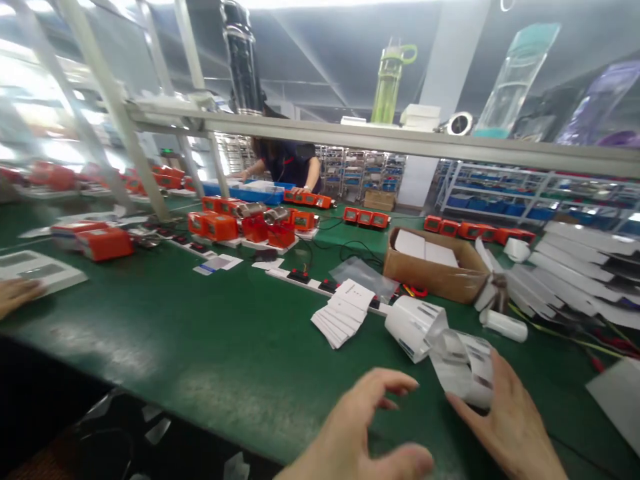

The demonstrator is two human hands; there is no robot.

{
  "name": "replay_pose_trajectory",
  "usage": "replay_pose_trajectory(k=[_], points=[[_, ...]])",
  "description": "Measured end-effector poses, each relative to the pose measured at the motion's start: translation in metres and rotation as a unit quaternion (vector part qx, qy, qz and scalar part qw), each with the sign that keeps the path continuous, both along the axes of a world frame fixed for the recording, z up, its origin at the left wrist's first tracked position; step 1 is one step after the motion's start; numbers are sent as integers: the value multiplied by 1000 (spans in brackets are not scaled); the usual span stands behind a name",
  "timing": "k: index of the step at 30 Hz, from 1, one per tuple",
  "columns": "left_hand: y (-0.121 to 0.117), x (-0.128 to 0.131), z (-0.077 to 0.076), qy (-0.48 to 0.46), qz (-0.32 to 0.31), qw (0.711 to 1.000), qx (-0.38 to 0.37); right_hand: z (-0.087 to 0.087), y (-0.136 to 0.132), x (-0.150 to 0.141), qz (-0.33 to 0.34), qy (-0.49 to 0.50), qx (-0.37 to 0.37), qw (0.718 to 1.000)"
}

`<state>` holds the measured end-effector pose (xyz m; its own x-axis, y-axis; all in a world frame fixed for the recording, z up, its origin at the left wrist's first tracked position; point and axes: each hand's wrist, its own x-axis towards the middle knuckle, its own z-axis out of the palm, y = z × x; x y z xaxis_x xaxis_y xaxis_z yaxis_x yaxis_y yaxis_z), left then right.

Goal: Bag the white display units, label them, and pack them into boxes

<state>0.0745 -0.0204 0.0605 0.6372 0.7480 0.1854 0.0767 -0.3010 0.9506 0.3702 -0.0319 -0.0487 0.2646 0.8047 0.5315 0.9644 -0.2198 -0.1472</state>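
At 9 o'clock, at the table (200, 347) edge, another person's hand (15, 295) is resting beside a white tray (43, 270); what the tray is holding cannot be told. Orange units (220, 225) are standing in rows toward 11 o'clock, and behind them a co-worker (290, 163) is bending over a blue bin (250, 193), its contents unreadable. A fanned stack of cards (343, 310) is lying at centre. The left hand (350, 433) is hovering at 6 o'clock, fingers spread apart, holding nothing, close to but clear of the labels. The labels (465, 367), a loose coil trailing from a roll (413, 327) lying on its side, are sitting at 5 o'clock, just right of the cards. The right hand (507, 427) is pressing against the coil's near edge; its fingertips are lying along the paper, but whether they are clamping it cannot be told. Judgement: the step in hand is gathering up the loose coil; any further move is calling for both hands on it to stop it unwinding. At 2 o'clock a cardboard box (435, 270) is holding flat white sheets, with white cartons (575, 267) stacking beyond.
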Motion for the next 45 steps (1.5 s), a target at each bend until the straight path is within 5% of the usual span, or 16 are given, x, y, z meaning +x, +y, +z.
replay_pose_trajectory(k=[4, 8, 12, 18, 24, 31, 37, 45], points=[[36, 2, -22, 123, 117, 984, 54, 12, 7, -10, 12, 34, -17, 999], [55, 17, -38, 171, 126, 970, 116, 30, 28, -20, 22, 36, -32, 999], [62, 26, -37, 183, 129, 963, 147, 37, 42, -17, 30, 21, -42, 998], [95, -3, -34, 178, 220, 936, 209, 37, 31, -8, 63, -2, -54, 997], [140, -32, -46, 150, 316, 902, 252, 73, 29, -15, 92, 22, 26, 995], [138, -39, -73, 105, 328, 884, 316, 106, 104, -27, 179, 26, -7, 983], [138, -40, -81, 87, 326, 885, 320, 98, 179, -48, 177, 18, -39, 983], [136, -34, -84, 97, 325, 882, 328, 84, 226, -70, 141, 55, 10, 988]])
